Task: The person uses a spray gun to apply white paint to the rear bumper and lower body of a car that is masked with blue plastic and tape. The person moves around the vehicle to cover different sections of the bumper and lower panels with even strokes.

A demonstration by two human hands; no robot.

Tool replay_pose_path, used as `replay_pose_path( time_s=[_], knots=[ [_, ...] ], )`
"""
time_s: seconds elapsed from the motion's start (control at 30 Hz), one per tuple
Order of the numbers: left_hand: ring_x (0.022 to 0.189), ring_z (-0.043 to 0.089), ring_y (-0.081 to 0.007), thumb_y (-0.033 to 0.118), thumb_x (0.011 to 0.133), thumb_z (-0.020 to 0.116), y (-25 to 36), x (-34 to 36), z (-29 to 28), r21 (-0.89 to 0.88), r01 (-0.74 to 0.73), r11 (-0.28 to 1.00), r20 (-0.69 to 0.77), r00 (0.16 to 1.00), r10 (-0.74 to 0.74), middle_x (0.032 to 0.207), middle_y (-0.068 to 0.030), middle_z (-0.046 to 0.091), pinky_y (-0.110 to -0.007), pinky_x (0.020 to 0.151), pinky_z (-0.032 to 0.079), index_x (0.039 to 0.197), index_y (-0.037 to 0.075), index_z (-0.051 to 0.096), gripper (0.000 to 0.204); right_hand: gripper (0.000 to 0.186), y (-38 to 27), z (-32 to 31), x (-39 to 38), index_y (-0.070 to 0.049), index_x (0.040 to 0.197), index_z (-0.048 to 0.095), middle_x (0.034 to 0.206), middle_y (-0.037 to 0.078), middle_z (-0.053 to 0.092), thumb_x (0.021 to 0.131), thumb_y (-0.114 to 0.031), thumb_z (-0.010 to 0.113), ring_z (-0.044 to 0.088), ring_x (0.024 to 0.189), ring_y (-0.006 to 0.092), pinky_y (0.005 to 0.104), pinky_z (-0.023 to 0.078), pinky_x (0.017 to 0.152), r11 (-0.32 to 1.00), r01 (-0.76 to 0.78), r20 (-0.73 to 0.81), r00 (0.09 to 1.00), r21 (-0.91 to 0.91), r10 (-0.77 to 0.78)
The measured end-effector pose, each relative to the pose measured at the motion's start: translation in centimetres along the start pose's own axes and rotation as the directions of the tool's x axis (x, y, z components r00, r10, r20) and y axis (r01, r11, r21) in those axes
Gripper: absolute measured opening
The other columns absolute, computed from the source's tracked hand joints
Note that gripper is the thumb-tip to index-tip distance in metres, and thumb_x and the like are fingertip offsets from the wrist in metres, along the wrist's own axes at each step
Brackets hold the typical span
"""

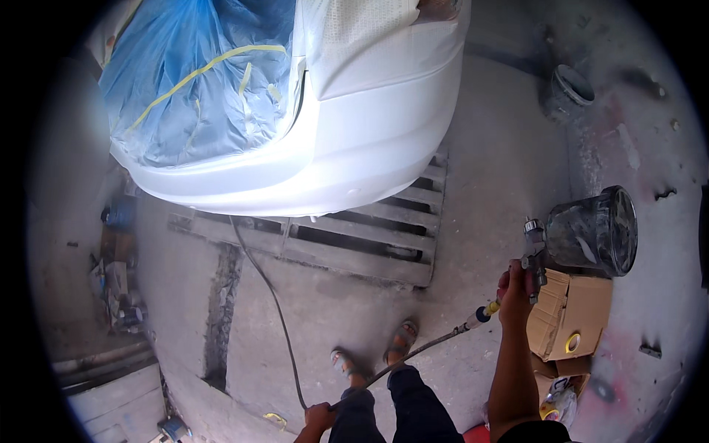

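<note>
My right hand point(515, 290) is closed around the grip of a metal spray gun point(533, 247), held up at the right beside a black bucket. From the gun's base an air hose point(427, 345) runs down and left to my left hand point(320, 418). That hand is low, in front of my legs, with its fingers wrapped round the hose. Beyond it the hose continues up to the underside of a white car bumper point(369, 144), out of reach of both hands. Blue plastic sheeting point(199, 96) with yellow tape covers the car above the bumper.
A slatted floor grate point(369, 255) lies under the bumper. Along the right wall are the black bucket point(583, 232), another bucket point(570, 90) and a cardboard box point(580, 314) with a tape roll. Assorted items point(122, 288) line the left side.
</note>
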State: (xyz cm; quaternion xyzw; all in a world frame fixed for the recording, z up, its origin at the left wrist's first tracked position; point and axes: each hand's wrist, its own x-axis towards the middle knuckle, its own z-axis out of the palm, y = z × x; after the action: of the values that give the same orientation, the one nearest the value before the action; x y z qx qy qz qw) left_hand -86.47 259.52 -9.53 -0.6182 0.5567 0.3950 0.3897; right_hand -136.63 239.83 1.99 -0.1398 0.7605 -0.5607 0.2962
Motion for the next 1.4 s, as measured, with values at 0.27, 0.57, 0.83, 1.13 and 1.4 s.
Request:
replay_pose_path(
  time_s=[0.27,0.57,0.83,1.13,1.4],
  knots=[
    [0.091,0.063,-0.0334,0.054,0.079,0.053,-2.7,-1.0,0.3,0.104,0.072,0.992,0.058,0.995,-0.079,0.092,-0.0136,0.067,-0.045,0.080,0.047,0.090,0.010,0.068,0.048,0.032,17.0,2.8,-6.3,-0.007,0.115,0.054,0.096,0.008,0.062,0.087,-0.020,0.061,0.057,0.092,0.0247,0.0431,0.042,0.079,0.033,0.895,0.717,0.377,-0.444,-0.586],
    [0.091,0.064,-0.0322,0.055,0.080,0.051,-9.6,0.3,4.5,0.174,0.069,0.982,-0.076,0.996,-0.056,0.091,-0.0122,0.068,-0.045,0.079,0.046,0.090,0.012,0.069,0.048,0.017,17.4,7.4,-11.7,-0.007,0.098,0.056,0.079,0.005,0.060,0.089,-0.021,0.056,0.057,0.073,0.0217,0.0370,0.044,0.070,0.919,0.355,0.647,0.744,-0.172,-0.167],
    [0.088,0.064,-0.0323,0.055,0.083,0.047,-4.2,3.3,1.5,0.041,-0.096,0.995,-0.085,0.991,0.099,0.088,-0.0141,0.067,-0.048,0.081,0.042,0.090,0.010,0.065,0.049,0.023,9.4,2.9,-6.3,-0.006,0.107,0.055,0.070,-0.001,0.052,0.090,-0.021,0.057,0.044,0.057,0.0033,0.0183,0.032,0.046,0.986,0.112,-0.072,0.992,0.124,-0.104],
    [0.079,0.065,-0.0350,0.051,0.082,0.051,-16.5,10.1,8.0,0.083,-0.281,0.956,-0.211,0.933,0.293,0.082,-0.0156,0.067,-0.049,0.076,0.044,0.085,0.008,0.062,0.045,0.020,22.8,14.8,-15.5,-0.007,0.100,0.056,0.074,0.002,0.050,0.091,-0.024,0.055,0.045,0.060,0.0087,0.0218,0.037,0.052,0.773,0.623,0.360,0.753,-0.123,-0.551],
    [0.075,0.057,-0.0253,0.024,0.083,0.053,-20.4,15.4,5.3,0.418,-0.304,0.856,-0.412,0.776,0.477,0.079,-0.0109,0.058,-0.042,0.063,0.043,0.085,0.008,0.061,0.019,0.021,33.7,19.8,-17.0,-0.006,0.105,0.055,0.074,0.002,0.052,0.092,-0.022,0.054,0.046,0.061,0.0082,0.0220,0.038,0.052,0.754,0.657,0.405,0.697,-0.027,-0.592]
  ],
)
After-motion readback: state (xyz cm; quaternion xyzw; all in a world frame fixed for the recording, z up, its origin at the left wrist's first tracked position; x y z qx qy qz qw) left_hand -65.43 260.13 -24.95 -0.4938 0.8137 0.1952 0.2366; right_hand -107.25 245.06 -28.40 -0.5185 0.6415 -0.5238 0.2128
